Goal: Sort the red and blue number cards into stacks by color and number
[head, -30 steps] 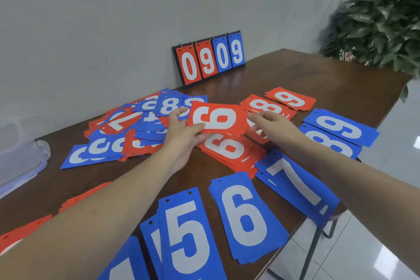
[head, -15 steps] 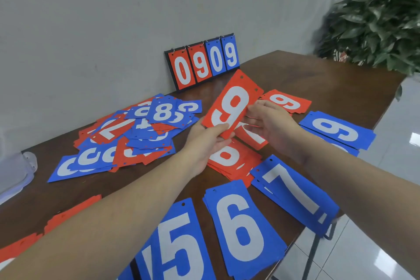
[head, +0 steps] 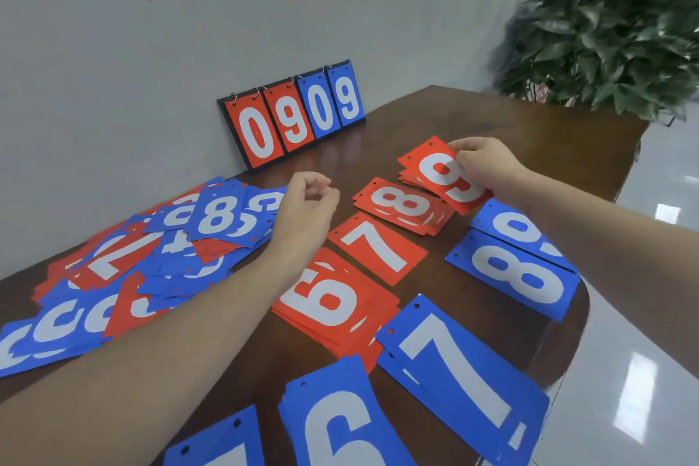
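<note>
1. At the far left, an unsorted heap (head: 143,257) of red and blue number cards lies spread on the brown table (head: 491,125); the cards overlap too much to count.
2. One scoreboard stand (head: 293,113) leans at the wall at the far edge, showing four cards: two red (0, 9) and two blue (0, 9).
3. The left hand (head: 302,216) hovers just right of the heap, fingers loosely curled, holding nothing.
4. Along the near edge lie three blue groups: a card at the frame's bottom edge (head: 219,446) whose digit is cut off, a blue 6 stack (head: 340,424), and a blue 7 stack (head: 461,378).
5. In the middle run four red groups, from near to far: a red 6 stack (head: 333,303), a red 7 card (head: 378,248), a red 8 stack (head: 404,206), and a red 9 stack (head: 410,172).
6. The right hand (head: 488,166) pinches the top red 9 card (head: 442,178) at its far right edge, the card resting on the red 9 stack.
7. At the right edge lie two more blue stacks: a blue 8 stack (head: 518,276) nearer and a blue 9 stack (head: 514,231) just beyond, partly hidden by the right forearm.
8. One leafy plant (head: 620,23) stands beyond the table's far right corner.
</note>
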Tool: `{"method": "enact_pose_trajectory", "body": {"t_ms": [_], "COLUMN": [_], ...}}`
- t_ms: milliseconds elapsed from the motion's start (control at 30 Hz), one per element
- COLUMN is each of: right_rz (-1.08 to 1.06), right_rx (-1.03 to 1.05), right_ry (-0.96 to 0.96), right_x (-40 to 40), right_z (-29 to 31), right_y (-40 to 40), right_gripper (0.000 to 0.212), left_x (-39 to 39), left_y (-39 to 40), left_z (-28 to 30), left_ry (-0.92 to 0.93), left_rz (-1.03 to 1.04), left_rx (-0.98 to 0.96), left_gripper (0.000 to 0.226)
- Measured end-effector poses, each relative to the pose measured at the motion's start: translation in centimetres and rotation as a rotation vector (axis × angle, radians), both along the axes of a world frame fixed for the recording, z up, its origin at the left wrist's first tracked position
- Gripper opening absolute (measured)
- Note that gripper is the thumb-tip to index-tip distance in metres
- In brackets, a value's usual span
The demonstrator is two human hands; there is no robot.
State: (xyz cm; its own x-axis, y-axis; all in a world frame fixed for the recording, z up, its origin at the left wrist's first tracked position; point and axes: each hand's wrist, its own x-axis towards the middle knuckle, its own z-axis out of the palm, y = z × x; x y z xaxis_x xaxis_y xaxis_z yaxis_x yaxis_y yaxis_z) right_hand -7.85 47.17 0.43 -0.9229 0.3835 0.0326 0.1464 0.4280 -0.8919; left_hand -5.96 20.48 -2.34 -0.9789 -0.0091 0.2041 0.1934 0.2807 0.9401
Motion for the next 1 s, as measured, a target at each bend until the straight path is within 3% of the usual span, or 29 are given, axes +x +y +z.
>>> {"method": "enact_pose_trajectory", "body": {"t_ms": [367,567,1000], "right_rz": [0.016,0.076,0.496], "right_rx": [0.380,0.404,0.399], "right_ry": [-0.101,-0.050,0.056], "right_x": [-6.0,-5.5,-3.2], "right_z": [-3.1,-3.5,-2.3], "right_y": [3.2,0.2,-14.4], "right_gripper": [0.049,0.043,0.027], "left_x": [-3.5,-3.4,0.4], "left_y": [-0.4,-3.0,-14.3], "left_z": [-1.4,-1.9,-2.1], "left_ry": [0.014,0.009,-0.042], "left_rz": [0.081,0.113,0.155], "left_rx": [-0.144,-0.203,-0.299], "left_gripper": [0.008,0.009,0.016]}}
